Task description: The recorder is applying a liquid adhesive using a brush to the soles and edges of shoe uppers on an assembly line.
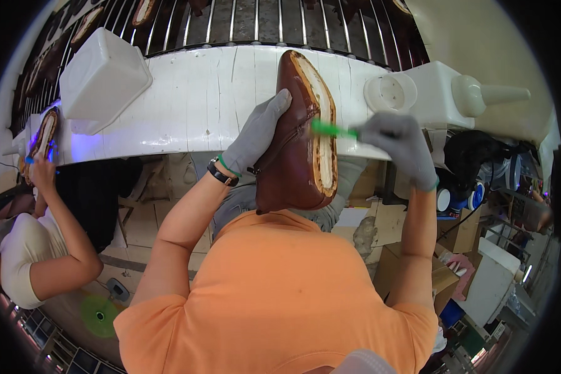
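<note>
A dark brown leather boot (293, 168) with a side zipper is held up over the near edge of the white table, its pale, brown-edged underside turned to the right. My left hand (257, 132), in a grey glove, grips the boot from its left side, the thumb lying along the leather. In my gloved right hand (402, 146) is a green-handled brush (335, 129). Its tip meets the boot near the edge of the underside, about midway along; the bristles are hard to make out. Motion slightly blurs the right hand.
On the white table (199, 81) stand a white plastic container (103, 75) at left, a shallow white dish (390, 92) and a white nozzle bottle (442, 93) at right. Behind runs a roller conveyor (255, 22) carrying boots. At far left, a co-worker's hand (42, 171) touches another boot (45, 134).
</note>
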